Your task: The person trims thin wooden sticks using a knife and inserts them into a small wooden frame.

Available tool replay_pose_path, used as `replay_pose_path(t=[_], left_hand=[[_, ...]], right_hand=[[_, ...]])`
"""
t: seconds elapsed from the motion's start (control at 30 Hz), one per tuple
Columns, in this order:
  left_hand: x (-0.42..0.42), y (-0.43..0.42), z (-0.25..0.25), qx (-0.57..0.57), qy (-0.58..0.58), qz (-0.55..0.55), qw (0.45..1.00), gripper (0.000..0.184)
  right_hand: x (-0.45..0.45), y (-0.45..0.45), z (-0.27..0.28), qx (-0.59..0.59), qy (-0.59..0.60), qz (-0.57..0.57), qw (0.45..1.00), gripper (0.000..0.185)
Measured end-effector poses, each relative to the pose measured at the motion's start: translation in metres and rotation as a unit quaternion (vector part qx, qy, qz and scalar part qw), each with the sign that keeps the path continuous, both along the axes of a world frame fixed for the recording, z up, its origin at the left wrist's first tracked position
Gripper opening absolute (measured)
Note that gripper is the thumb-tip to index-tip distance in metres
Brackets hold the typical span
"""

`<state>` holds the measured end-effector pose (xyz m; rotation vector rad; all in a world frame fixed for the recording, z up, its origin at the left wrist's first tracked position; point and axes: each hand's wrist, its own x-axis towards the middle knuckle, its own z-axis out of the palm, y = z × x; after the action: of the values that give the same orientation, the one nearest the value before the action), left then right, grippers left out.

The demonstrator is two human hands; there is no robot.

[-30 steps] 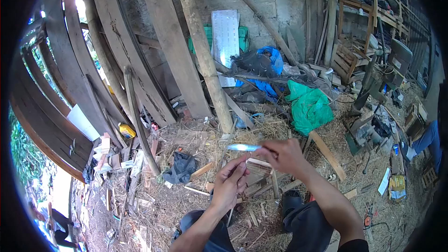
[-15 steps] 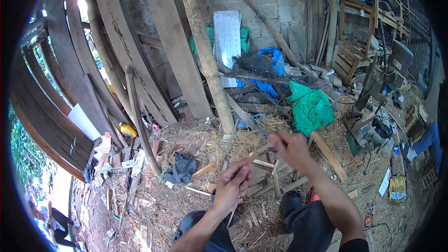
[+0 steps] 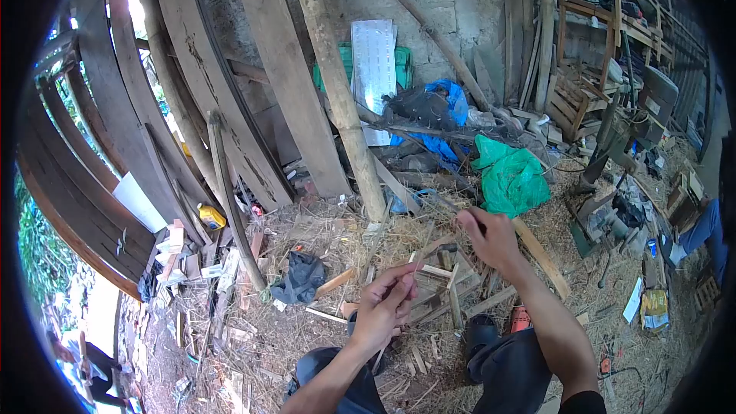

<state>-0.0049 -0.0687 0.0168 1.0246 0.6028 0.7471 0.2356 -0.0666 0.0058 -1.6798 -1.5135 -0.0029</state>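
I have both bare hands out over the littered floor, apart from each other. The left hand (image 3: 387,300) has its fingers curled in, thumb and fingertips pinching a thin strip (image 3: 417,262) that pokes out toward 1 o'clock; it is too small for me to tell what it is made of. At 2 o'clock from it, the right hand (image 3: 492,241) is closed in a fist round the handle of a knife (image 3: 448,203), its blade pointing to 10 o'clock, clear of the strip. I see a green plastic bag (image 3: 512,176) near the right fist at 12 to 1 o'clock, a pale plank (image 3: 543,261) at 4, and a black plastic bag (image 3: 300,277) at 10 from the left hand, with a yellow bottle (image 3: 211,216) farther out that way.
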Motion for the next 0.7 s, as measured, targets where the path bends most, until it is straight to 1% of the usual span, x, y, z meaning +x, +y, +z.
replay_pose_path(t=[0.03,0.07,0.13,0.17,0.23,0.27,0.33,0.37,0.43,0.47,0.53,0.57,0.63,0.67,0.7], left_hand=[[0.000,0.002,0.001,0.002,-0.001,0.000,1.000,0.030],[-0.001,0.003,0.001,-0.018,-0.010,0.016,1.000,0.030],[-0.001,0.004,-0.003,-0.044,-0.021,0.033,0.998,0.030],[-0.001,0.005,-0.004,-0.048,-0.032,0.038,0.998,0.030],[0.001,0.005,-0.003,-0.051,-0.041,0.043,0.997,0.030],[0.001,0.003,0.000,-0.052,-0.037,0.030,0.998,0.030],[0.000,0.003,0.002,-0.053,-0.030,0.017,0.998,0.030],[-0.002,0.003,0.002,-0.045,-0.028,0.009,0.999,0.030],[-0.004,0.004,0.002,-0.036,-0.029,0.003,0.999,0.031],[-0.005,0.004,0.002,-0.030,-0.021,0.003,0.999,0.031],[-0.005,0.004,0.003,-0.023,-0.016,0.003,1.000,0.031],[-0.005,0.003,0.005,-0.025,-0.019,0.005,0.999,0.031],[-0.005,0.003,0.006,-0.029,-0.024,0.010,0.999,0.030],[-0.004,0.004,0.005,-0.034,-0.035,0.016,0.999,0.030],[-0.004,0.004,0.004,-0.039,-0.046,0.021,0.998,0.030]], right_hand=[[0.001,-0.002,0.000,-0.014,0.035,0.001,0.999,0.029],[-0.002,-0.005,0.000,-0.013,0.034,0.002,0.999,0.029],[-0.018,-0.017,0.010,0.009,0.054,0.107,0.993,0.028],[-0.028,-0.019,0.011,0.007,0.054,0.107,0.993,0.028],[-0.042,-0.021,0.011,0.081,-0.037,0.250,0.964,0.026],[-0.041,-0.020,0.010,0.082,-0.036,0.250,0.964,0.026],[-0.039,-0.013,0.006,0.094,-0.084,0.223,0.967,0.024],[-0.035,-0.010,0.008,0.095,-0.083,0.223,0.967,0.024],[-0.021,-0.006,0.011,0.039,-0.053,0.115,0.991,0.024],[-0.017,-0.006,0.008,0.039,-0.054,0.115,0.991,0.024],[-0.011,-0.005,0.005,0.024,-0.007,0.026,0.999,0.025],[-0.013,-0.006,0.004,0.025,-0.007,0.026,0.999,0.025],[-0.022,-0.012,0.008,0.059,0.011,0.101,0.993,0.025],[-0.029,-0.015,0.010,0.056,0.010,0.103,0.993,0.025],[-0.036,-0.017,0.012,0.070,-0.023,0.168,0.983,0.024]])
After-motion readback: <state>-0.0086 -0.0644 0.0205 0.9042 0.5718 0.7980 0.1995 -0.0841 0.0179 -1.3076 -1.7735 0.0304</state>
